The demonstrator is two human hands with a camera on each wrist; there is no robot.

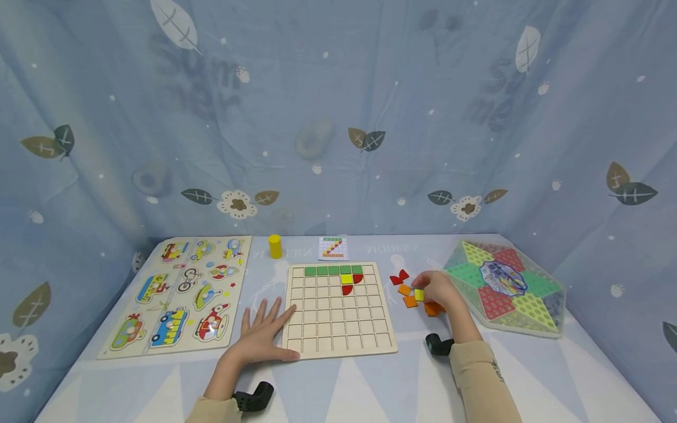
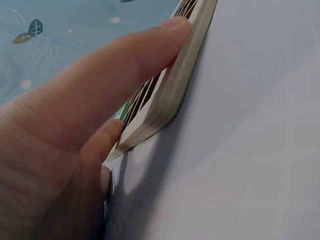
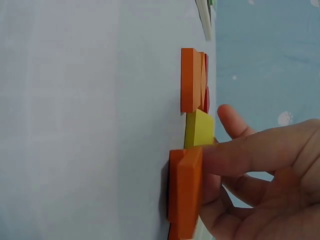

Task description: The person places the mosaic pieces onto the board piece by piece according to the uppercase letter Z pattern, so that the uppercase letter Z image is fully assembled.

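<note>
My left hand lies with fingers spread at the left edge of a wooden grid board, thumb near its front corner. In the left wrist view the thumb presses along the board's edge. Green squares, a yellow square and red quarter-circle pieces sit on the grid. At the loose pieces to the right, my right hand pinches a yellow square block with thumb and fingertips, the block tilted up. Orange blocks lie close by the thumb.
Loose red pieces and orange pieces lie right of the board. A pattern card and yellow cylinder stand behind it. A vehicle puzzle board lies left, a hexagonal star-pattern game board right. Black wrist cameras are worn.
</note>
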